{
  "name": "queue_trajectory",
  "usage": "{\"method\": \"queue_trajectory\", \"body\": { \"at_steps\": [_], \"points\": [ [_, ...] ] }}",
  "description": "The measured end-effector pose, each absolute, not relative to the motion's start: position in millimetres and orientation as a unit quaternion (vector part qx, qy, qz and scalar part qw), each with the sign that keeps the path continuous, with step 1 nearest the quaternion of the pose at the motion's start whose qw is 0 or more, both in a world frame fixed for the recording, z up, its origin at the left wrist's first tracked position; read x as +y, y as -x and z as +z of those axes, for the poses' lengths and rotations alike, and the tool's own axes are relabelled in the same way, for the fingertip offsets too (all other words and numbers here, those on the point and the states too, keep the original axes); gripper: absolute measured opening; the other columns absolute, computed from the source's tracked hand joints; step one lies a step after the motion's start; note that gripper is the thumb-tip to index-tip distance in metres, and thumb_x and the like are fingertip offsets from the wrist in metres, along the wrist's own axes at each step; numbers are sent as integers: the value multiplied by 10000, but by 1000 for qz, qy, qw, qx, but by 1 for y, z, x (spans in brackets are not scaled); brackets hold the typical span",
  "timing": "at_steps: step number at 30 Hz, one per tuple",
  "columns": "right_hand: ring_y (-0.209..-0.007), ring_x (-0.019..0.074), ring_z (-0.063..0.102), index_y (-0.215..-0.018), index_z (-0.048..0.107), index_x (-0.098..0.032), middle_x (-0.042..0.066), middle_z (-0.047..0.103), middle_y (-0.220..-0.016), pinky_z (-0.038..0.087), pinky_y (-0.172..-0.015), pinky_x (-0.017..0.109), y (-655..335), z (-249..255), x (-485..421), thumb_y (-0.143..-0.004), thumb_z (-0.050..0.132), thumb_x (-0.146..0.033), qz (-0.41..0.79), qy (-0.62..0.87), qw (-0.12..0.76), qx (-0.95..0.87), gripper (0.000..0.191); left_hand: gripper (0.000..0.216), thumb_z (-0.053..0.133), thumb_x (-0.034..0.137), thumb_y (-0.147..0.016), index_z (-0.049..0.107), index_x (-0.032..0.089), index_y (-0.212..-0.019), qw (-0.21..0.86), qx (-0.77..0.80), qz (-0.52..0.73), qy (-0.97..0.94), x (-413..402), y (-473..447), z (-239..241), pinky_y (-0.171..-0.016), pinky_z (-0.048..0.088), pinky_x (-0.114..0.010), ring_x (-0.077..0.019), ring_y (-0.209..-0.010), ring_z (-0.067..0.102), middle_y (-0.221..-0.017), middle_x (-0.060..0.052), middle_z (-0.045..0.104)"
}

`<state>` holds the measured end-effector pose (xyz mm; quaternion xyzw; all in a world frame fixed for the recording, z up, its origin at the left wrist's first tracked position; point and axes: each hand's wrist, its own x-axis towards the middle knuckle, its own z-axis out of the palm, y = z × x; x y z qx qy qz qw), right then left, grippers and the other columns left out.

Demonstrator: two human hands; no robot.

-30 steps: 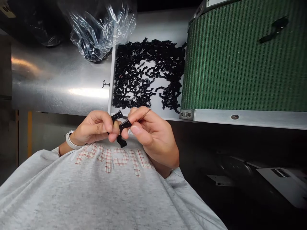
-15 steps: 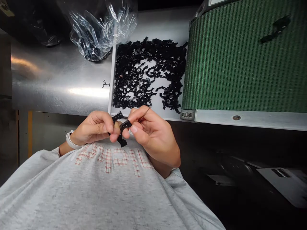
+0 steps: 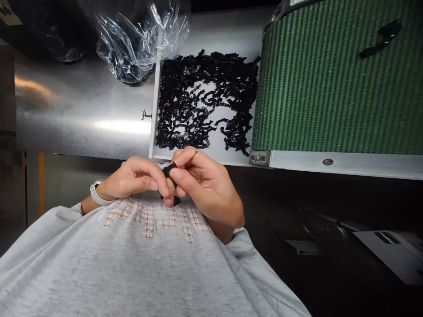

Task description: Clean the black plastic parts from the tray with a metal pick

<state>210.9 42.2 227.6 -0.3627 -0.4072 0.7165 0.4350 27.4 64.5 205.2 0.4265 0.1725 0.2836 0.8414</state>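
Observation:
My left hand (image 3: pixel 132 180) and my right hand (image 3: pixel 208 189) meet close to my chest, just below the table's front edge. Both pinch small black plastic parts (image 3: pixel 169 171) pressed together between the fingertips; most of the parts are hidden by fingers. A thin wire-like piece sticks up from my right fingers. My left wrist wears a white band (image 3: pixel 95 193). Beyond my hands lies a white tray (image 3: pixel 153 110) with a heap of several black plastic parts (image 3: pixel 205 101).
A steel table top (image 3: pixel 82 110) spreads to the left, with one stray black part (image 3: pixel 145 116) on it. A crumpled clear plastic bag (image 3: pixel 139 39) lies at the back. A green ribbed conveyor belt (image 3: pixel 330 88) carrying a black piece (image 3: pixel 380 39) runs at the right.
My hands have closed together: the two black parts, held a little apart before, are now pressed into one another and mostly covered by my fingers.

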Motion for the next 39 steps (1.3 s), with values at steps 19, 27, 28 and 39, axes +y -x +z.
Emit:
{"method": "queue_trajectory", "body": {
  "at_steps": [19, 27, 28, 39],
  "points": [
    [-492, 31, 462, -770, 519, -210, -92, 386, -677, 399, -475, 179, -212, 221, 39, -880, 743, -366, 723, 334, 455, -398, 294, 230, 600, 249, -972, 822, 275, -918, 865, 128, 293, -387, 63, -32, 208, -889, 597, -355, -124, -588, 680, -815, -36, 802],
    [-500, 37, 497, -768, 496, -216, -92, 401, -654, 397, -476, 172, -210, 222, 40, -920, 709, -374, 732, 320, 456, -392, 306, 211, 651, 343, -940, 809, 258, -827, 862, 165, 275, -392, 62, -32, 209, -889, 602, -404, -220, -802, 755, -735, -56, 779],
    [-506, 35, 484, -764, 493, -215, -91, 400, -663, 393, -475, 170, -210, 222, 40, -908, 724, -372, 728, 320, 458, -398, 314, 211, 652, 340, -938, 808, 257, -823, 862, 166, 278, -390, 62, -32, 208, -899, 598, -403, -226, -834, 760, -745, -59, 783],
    [-558, 70, 620, -844, 588, -205, -48, 588, -729, 461, -506, 192, -214, 221, 36, -913, 692, -475, 759, 324, 450, -341, 297, 159, 695, 361, -898, 800, 297, -797, 883, 155, 287, -337, 62, -34, 205, -803, 592, -396, -236, -778, 753, -625, -24, 717]
  ]
}}
